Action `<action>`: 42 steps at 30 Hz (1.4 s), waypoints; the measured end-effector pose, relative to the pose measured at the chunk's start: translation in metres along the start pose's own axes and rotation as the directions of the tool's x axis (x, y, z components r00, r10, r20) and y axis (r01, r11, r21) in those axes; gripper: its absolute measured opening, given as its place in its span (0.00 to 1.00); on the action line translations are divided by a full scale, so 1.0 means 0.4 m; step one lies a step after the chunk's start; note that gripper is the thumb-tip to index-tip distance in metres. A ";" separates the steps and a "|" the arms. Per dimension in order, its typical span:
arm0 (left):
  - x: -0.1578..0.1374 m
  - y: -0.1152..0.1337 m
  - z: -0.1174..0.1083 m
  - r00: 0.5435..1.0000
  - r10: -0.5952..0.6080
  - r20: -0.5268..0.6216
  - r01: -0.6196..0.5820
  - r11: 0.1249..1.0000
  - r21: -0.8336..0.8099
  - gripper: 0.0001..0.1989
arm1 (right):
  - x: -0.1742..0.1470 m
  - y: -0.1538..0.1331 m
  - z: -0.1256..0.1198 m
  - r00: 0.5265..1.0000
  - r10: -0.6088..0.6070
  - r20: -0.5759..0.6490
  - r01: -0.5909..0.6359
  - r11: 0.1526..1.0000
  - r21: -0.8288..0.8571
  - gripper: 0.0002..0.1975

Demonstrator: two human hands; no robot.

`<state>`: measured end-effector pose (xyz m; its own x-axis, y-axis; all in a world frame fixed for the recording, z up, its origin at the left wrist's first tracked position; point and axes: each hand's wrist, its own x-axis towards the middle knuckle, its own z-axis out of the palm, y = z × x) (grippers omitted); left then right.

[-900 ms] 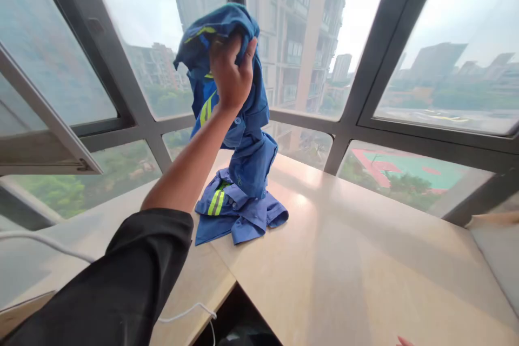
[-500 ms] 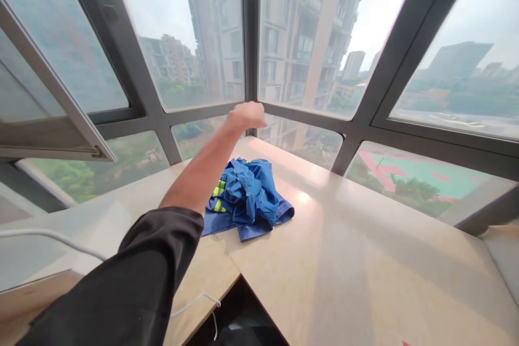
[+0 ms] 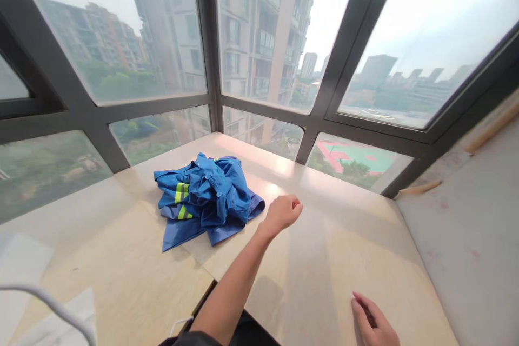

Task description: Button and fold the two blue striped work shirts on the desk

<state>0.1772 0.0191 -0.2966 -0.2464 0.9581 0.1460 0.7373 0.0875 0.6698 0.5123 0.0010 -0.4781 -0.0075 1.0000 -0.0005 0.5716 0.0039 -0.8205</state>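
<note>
A crumpled blue garment (image 3: 219, 194) with yellow-green and silver reflective stripes lies in a heap on the wooden tabletop (image 3: 320, 259). My left hand (image 3: 281, 211) hovers just right of the heap, apart from it. Its fingers are curled into a loose fist, and nothing shows in them. At the lower edge, my right hand (image 3: 375, 321) is partly in view over the tabletop. Its thumb and fingers are slightly apart with nothing between them; the rest of it is cut off.
Windows with dark frames (image 3: 211, 65) meet in a corner behind the tabletop. A white wall (image 3: 474, 227) borders the right side. At lower left lie white sheets (image 3: 73, 319) and a white cable (image 3: 48, 300). A dark gap (image 3: 251, 330) opens below my left forearm.
My left hand has come down from above the garment to its right side. My right hand has entered at the bottom. The view has turned right; the garment now appears farther left.
</note>
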 end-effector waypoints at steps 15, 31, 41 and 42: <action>-0.237 -0.181 0.377 0.967 0.245 0.072 -0.208 0.920 -0.333 0.10 | -0.020 -0.051 0.040 0.975 -0.186 -0.123 0.192 0.980 0.042 0.15; -0.246 -0.162 0.361 0.981 0.181 0.069 -0.143 0.919 -0.366 0.10 | -0.027 -0.059 0.030 0.984 -0.145 -0.099 0.150 0.988 0.045 0.17; -0.247 -0.169 0.371 0.979 0.188 0.077 -0.151 0.927 -0.343 0.10 | -0.030 -0.057 0.030 0.982 -0.158 -0.108 0.162 0.986 0.031 0.18; -0.247 -0.169 0.370 0.979 0.190 0.077 -0.153 0.927 -0.343 0.10 | -0.030 -0.057 0.030 0.981 -0.158 -0.110 0.162 0.986 0.030 0.18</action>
<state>0.2449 -0.0411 -0.4640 -0.0532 0.9754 0.2140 0.5053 -0.1586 0.8482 0.4896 -0.0111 -0.4664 -0.0075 0.9814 0.1920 0.5381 0.1658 -0.8264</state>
